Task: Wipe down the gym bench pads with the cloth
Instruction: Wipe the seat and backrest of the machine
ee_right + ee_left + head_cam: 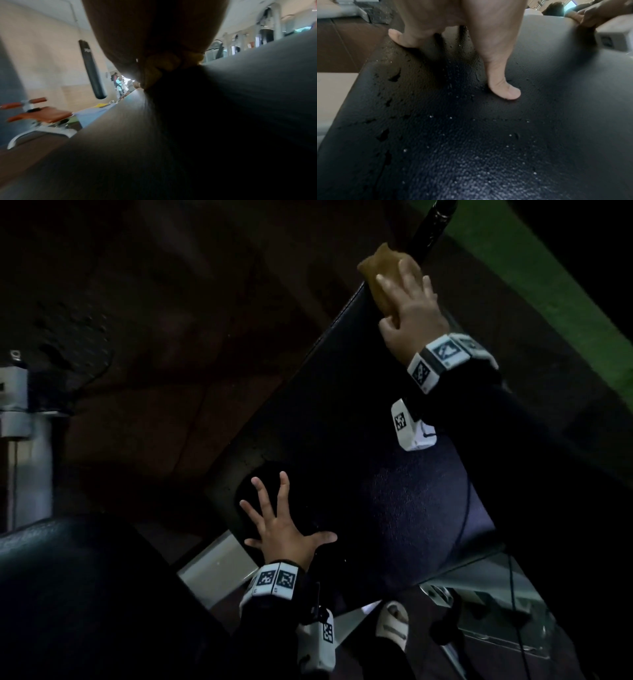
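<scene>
Left hand (284, 537) splayed flat on black bench pad (342, 422) (wet-speckled); right hand (412, 313) grips cloth (376, 265).

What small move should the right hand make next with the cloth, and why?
Probably draw the yellow cloth back down the black bench pad toward the left hand. The right hand presses the cloth at the pad's far end, while the left wrist view shows droplets still lying on the pad near the spread left hand, so that stretch looks unwiped.
</scene>
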`<action>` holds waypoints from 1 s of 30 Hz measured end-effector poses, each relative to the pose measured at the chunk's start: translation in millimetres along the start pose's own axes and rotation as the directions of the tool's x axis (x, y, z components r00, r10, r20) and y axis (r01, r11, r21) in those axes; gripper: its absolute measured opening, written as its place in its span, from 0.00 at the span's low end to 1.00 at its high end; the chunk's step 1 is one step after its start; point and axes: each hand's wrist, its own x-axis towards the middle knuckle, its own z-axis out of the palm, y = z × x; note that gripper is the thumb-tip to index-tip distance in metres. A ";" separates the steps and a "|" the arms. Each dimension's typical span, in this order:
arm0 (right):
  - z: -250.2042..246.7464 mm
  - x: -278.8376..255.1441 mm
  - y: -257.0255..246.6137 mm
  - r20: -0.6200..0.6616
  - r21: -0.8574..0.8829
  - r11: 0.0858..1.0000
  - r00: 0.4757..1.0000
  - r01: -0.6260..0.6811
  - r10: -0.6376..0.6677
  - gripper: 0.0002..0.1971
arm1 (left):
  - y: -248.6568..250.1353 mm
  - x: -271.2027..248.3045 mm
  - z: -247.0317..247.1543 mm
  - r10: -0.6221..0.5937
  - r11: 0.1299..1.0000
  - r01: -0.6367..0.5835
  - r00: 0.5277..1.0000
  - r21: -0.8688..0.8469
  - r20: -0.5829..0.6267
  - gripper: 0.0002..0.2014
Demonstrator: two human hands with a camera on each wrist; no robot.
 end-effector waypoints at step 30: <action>55.7 -282.5 89.0 0.009 -0.132 0.991 1.000 0.025 -0.024 0.32 | 43.2 -96.7 119.7 0.137 0.985 -0.081 0.902 0.152 -0.410 0.32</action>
